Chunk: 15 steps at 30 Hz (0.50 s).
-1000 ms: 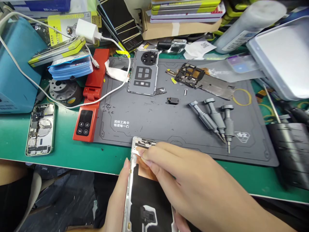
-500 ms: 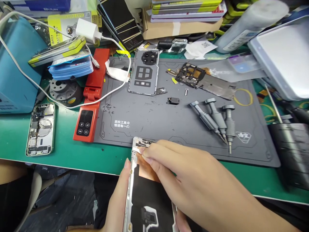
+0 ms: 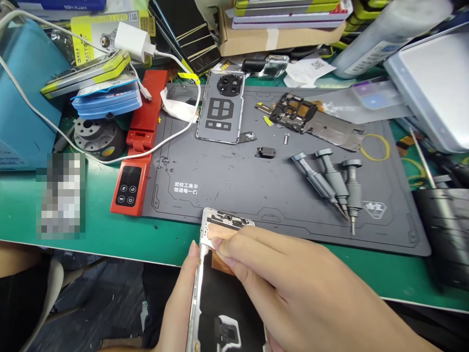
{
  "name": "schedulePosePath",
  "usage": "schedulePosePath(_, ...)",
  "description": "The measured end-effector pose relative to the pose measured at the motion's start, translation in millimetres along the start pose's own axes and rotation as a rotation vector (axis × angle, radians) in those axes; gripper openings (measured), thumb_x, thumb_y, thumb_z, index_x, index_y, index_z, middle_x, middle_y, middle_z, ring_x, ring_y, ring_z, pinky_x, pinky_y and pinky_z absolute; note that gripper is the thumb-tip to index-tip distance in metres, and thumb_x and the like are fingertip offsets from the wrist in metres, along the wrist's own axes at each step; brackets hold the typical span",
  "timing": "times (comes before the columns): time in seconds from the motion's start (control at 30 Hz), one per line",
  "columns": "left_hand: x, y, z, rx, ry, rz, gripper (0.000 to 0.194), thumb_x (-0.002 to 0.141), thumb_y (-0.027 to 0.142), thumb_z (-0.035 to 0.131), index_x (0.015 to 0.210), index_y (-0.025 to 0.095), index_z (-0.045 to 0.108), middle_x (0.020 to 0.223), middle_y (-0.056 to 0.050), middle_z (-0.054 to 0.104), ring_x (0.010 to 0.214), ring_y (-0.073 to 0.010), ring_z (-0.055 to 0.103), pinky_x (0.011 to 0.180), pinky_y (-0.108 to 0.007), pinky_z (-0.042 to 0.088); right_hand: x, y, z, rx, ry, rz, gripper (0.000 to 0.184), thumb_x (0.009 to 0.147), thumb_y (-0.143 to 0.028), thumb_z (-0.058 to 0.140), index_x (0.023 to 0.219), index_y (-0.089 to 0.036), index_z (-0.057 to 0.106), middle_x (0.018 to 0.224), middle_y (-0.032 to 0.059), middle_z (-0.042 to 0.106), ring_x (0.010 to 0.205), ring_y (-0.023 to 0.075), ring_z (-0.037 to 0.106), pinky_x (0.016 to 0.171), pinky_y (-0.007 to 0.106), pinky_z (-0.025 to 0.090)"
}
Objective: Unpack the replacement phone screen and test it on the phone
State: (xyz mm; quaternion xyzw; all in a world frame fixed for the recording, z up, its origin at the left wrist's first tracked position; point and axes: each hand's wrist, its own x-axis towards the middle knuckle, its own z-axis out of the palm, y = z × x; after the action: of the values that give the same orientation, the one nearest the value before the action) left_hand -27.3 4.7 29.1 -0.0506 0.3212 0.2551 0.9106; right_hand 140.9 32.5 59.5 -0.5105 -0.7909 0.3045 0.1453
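An opened phone frame (image 3: 227,293), with a black sheet and a copper-coloured area inside, is held tilted at the near edge of the bench. My left hand (image 3: 180,293) grips it, the thumb along its left rim and fingers partly visible at the right side. My right hand (image 3: 289,274) is closed in a pinch over the upper part of the frame. A small white piece (image 3: 206,242) sticks out at its fingertips, against the copper area; its exact kind is unclear. The right hand covers the frame's upper right side.
On the grey mat (image 3: 227,195) lie a phone back cover (image 3: 220,107), loose phone parts (image 3: 296,115) and several screwdrivers (image 3: 353,190). To the left are a red device (image 3: 128,186), a white cable (image 3: 176,134) and a blurred-out item (image 3: 61,195). Boxes (image 3: 282,39) crowd the back.
My right hand has slid the white piece a short way down the frame, towards me. More of the frame's top end now shows. The left hand keeps its grip.
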Motion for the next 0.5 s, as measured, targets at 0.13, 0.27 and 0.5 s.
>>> schedulePosePath(0.13, 0.7, -2.8, 2.4, 0.001, -0.004, -0.004, 0.078, 0.102, 0.072, 0.043, 0.138, 0.007, 0.067, 0.108, -0.019, 0.081, 0.111, -0.0387, 0.076, 0.101, -0.055, 0.059, 5.2, -0.3, -0.4, -0.024, 0.019, 0.027, 0.032, 0.101, -0.008, 0.037, 0.079, -0.025, 0.052, 0.065, -0.0036, 0.058, 0.050, 0.0151, 0.057, 0.047, 0.028, 0.043)
schedulePosePath(0.27, -0.1, -3.5, 0.9, -0.016, -0.006, 0.005, 0.074, 0.103, 0.070, 0.044, 0.140, 0.010, 0.067, 0.113, -0.018, 0.081, 0.112, -0.0355, 0.076, 0.105, -0.050, 0.058, 4.4, -1.7, -1.0, -0.029, 0.016, -0.023, 0.032, 0.098, -0.004, 0.037, 0.081, -0.025, 0.053, 0.075, -0.0004, 0.064, 0.064, 0.0178, 0.064, 0.055, 0.029, 0.048)
schedulePosePath(0.5, 0.1, -2.5, -1.7, -0.045, -0.014, 0.021, 0.068, 0.106, 0.065, 0.042, 0.144, 0.013, 0.064, 0.119, -0.014, 0.080, 0.119, -0.0330, 0.075, 0.112, -0.047, 0.055, 1.8, -0.6, -0.6, -0.003, 0.000, -0.055, 0.033, 0.098, -0.002, 0.035, 0.078, -0.025, 0.049, 0.073, -0.0008, 0.060, 0.066, 0.0170, 0.064, 0.059, 0.028, 0.048)
